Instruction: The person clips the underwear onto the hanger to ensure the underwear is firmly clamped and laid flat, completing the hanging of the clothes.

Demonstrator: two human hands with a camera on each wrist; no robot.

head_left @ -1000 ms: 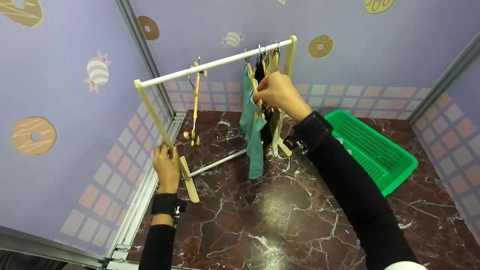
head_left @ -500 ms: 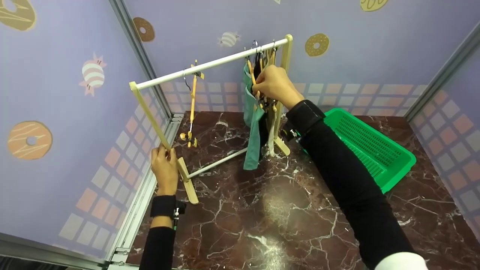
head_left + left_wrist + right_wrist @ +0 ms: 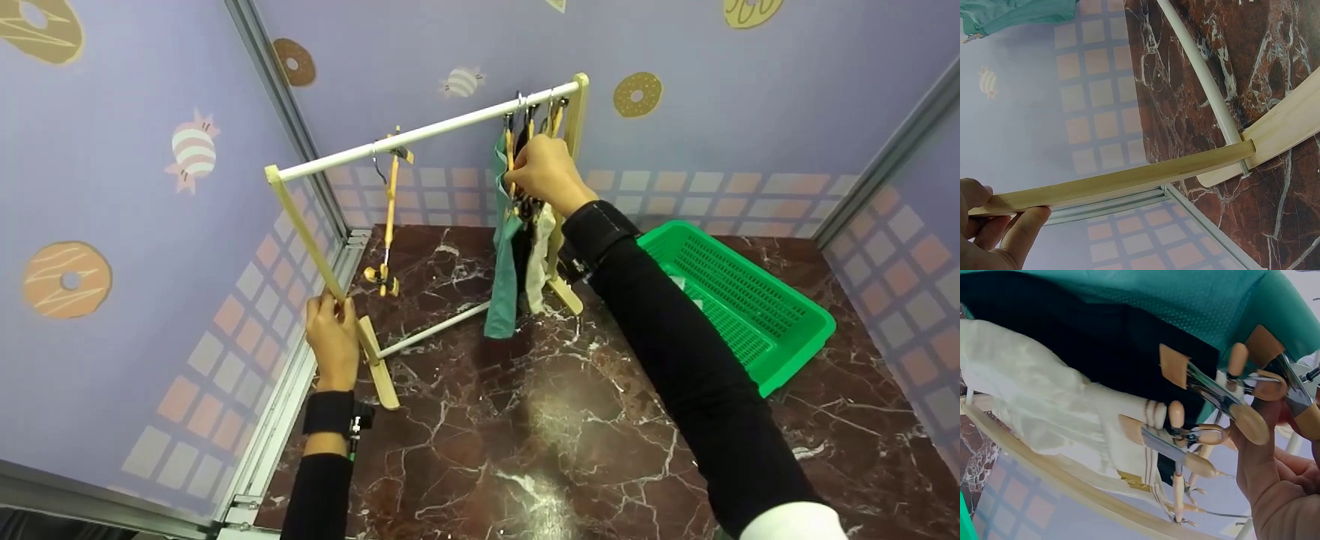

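While the left hand (image 3: 332,339) clenches its fingers round the slanted wooden post (image 3: 306,225) of the small clothes rack (image 3: 427,133), seemingly to steady the light frame, the right hand (image 3: 541,174) reaches up to the cluster of clip hangers (image 3: 534,120) crowded at the far end of the white rail. Its grip is closed on them: the right wrist view shows the fingers (image 3: 1275,455) curled round the wooden clips and their metal springs, just below the rail. Three cloths hang from those clips, pressed flat against one another: a green cloth (image 3: 501,270) nearest the open span, a black cloth (image 3: 519,247) in the middle, and a cream cloth (image 3: 537,259) closest to the far upright. Bunching them there probably leaves most of the rail free.

One empty hanger (image 3: 388,217) dangles alone toward the left end of the rail, well apart from the cluster, with bare rail between. The rack's near foot (image 3: 379,367) sits close to the left edge of the marble table (image 3: 525,420), just beside the metal wall frame. A green basket (image 3: 739,296) lies near the right arm, behind the rack; the table's front has open room.
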